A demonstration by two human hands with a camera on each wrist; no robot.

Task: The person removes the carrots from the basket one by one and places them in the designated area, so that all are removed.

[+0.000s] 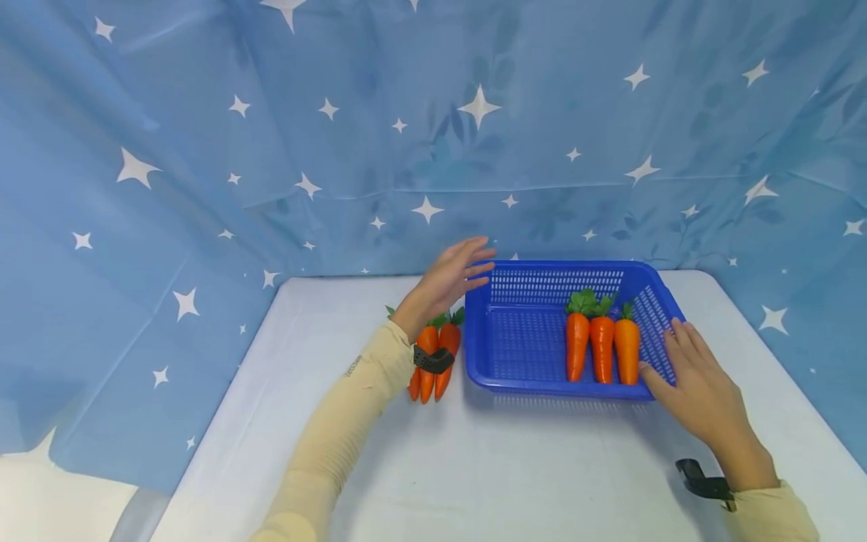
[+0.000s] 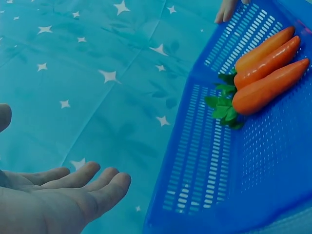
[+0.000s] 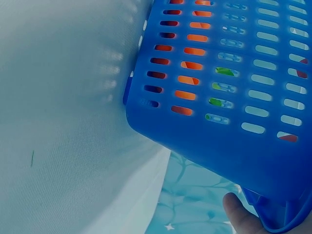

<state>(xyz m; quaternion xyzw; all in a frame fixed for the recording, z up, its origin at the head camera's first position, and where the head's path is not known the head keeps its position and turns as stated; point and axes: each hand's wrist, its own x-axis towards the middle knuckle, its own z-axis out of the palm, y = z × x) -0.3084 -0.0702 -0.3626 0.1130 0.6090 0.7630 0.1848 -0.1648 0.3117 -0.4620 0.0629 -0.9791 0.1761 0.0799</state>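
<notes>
Beside blue basket [image 1: 521, 342]: left hand [image 1: 447, 277] raised, spread; right hand [image 1: 704, 388] straight-fingered on rim [image 1: 667, 297]

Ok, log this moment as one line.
left grip: open, empty | right grip: touching blue basket, right side | in basket: three carrots | left of basket: more carrots, partly hidden

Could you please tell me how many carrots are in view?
6 carrots: three side by side in the blue basket, and three on the white table beside it, partly behind the left arm, which may hide more.
</notes>
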